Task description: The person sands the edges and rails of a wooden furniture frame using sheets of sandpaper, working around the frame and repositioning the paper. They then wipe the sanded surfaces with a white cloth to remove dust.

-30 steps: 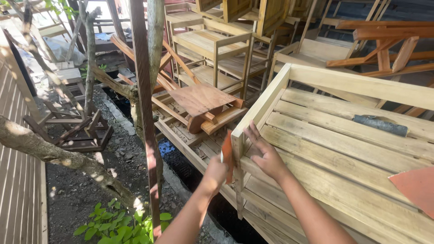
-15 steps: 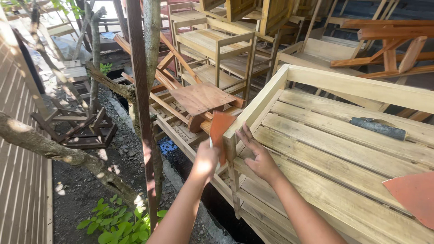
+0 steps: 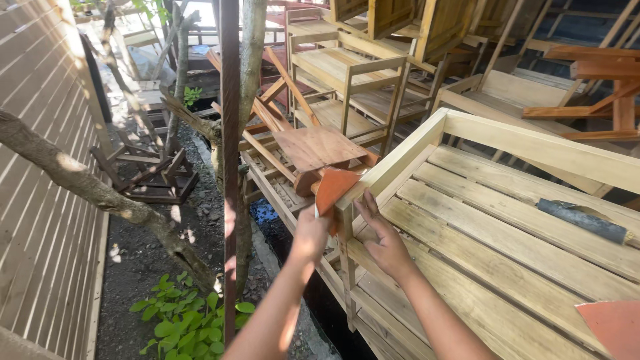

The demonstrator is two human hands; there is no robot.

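Where furniture piles outdoors, slatted bench (image 3: 507, 227) unfinished.

Left hand (image 3: 311, 233) presses orange sandpaper (image 3: 331, 189) against the slatted frame's (image 3: 533, 150) corner post. Right hand (image 3: 383, 241) flat on slats just beside that corner. Dark tool (image 3: 581, 221) further along slats.

The slatted bench frame (image 3: 507, 220) is pale bare wood, matt, with visible grain. The sheet (image 3: 333, 190) in the left hand (image 3: 312, 233) looks like orange-brown sandpaper, dull and gritty. The small stool (image 3: 320, 150) behind is darker reddish wood.
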